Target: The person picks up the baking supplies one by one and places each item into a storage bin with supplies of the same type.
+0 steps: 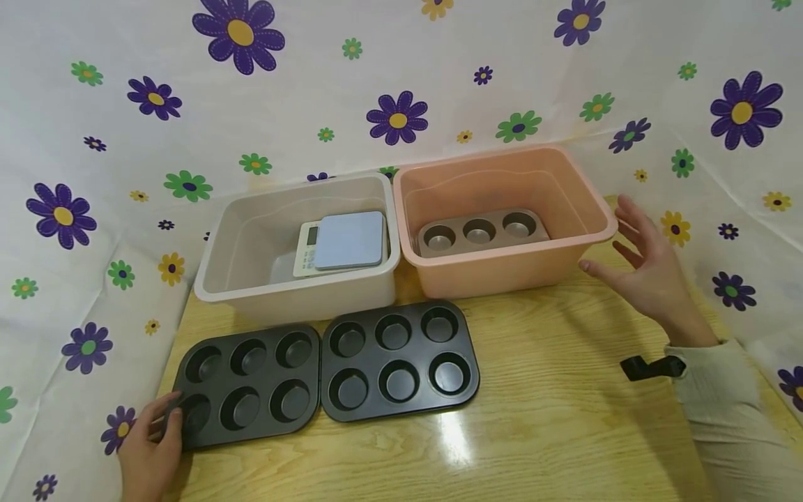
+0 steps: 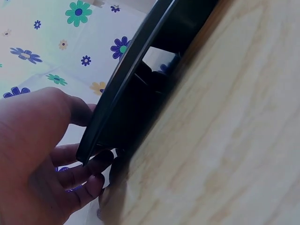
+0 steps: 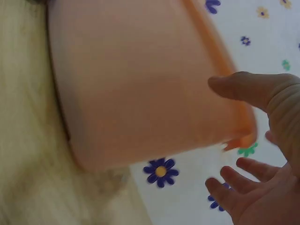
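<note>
At the lower left my left hand [image 1: 150, 446] grips the left end of a dark muffin pan [image 1: 266, 380]. The left wrist view has the thumb at the pan's rim [image 2: 108, 101] and the fingers curled beneath; that end tilts up off the table. Beside this pan a second dark muffin pan [image 1: 371, 360] lies on the table, edges nearly touching. My right hand [image 1: 655, 275] is spread beside the right end of a pink plastic bin [image 1: 502, 272], holding nothing. Inside that bin sits a brown muffin pan [image 1: 460, 236], partly hidden by the front rim.
A white plastic bin [image 1: 326, 296] stands left of the pink one, rims close together. It holds a kitchen scale [image 1: 349, 240] with a pale blue platform. All stand on a wooden table [image 1: 552, 418], with a flower-printed sheet [image 1: 351, 90] behind and at both sides.
</note>
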`<state>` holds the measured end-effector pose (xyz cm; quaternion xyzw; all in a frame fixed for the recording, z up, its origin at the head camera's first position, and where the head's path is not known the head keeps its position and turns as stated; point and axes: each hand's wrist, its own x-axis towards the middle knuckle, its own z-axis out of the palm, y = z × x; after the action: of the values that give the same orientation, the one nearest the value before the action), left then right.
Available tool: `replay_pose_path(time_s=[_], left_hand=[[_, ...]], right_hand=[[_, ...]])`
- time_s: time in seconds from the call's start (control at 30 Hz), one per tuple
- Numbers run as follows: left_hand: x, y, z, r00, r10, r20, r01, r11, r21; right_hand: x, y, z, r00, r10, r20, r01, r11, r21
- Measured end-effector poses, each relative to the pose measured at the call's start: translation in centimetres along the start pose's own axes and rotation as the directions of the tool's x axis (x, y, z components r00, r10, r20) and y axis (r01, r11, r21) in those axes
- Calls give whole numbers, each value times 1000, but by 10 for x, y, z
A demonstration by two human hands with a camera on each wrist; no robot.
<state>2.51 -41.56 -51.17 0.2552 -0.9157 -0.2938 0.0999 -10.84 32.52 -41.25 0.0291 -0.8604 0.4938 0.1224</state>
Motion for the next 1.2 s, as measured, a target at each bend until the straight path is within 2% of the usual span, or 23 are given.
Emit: replay_pose_path(time_s=[0.23,0.4,0.53,0.7,0.83,1.0,1.2], left_hand=[[1,-1,2,1000,-9,10,9,1000,-9],[-1,-1,4,1000,-17,23,17,1000,-17],[-1,-1,5,999,-25,35,26,999,-20],[0,-1,5,998,-39,53,40,999,-15],[1,-4,5,998,-53,43,54,998,-13],[2,-7,3,998,-61,19,61,997,-39],[3,-3,2,996,-79,46,81,996,-48]], right_hand=[[-2,26,13,1000,-31,-2,31,999,20],[-1,34,23,993,-110,-34,111,992,52],[1,39,30,989,-133,-59,137,988,65],[2,42,40,984,-128,-121,141,985,103],[5,43,48,980,-105,-170,131,980,152],[5,43,53,981,-80,-176,111,979,174],[2,43,53,983,-60,-175,86,986,146]])
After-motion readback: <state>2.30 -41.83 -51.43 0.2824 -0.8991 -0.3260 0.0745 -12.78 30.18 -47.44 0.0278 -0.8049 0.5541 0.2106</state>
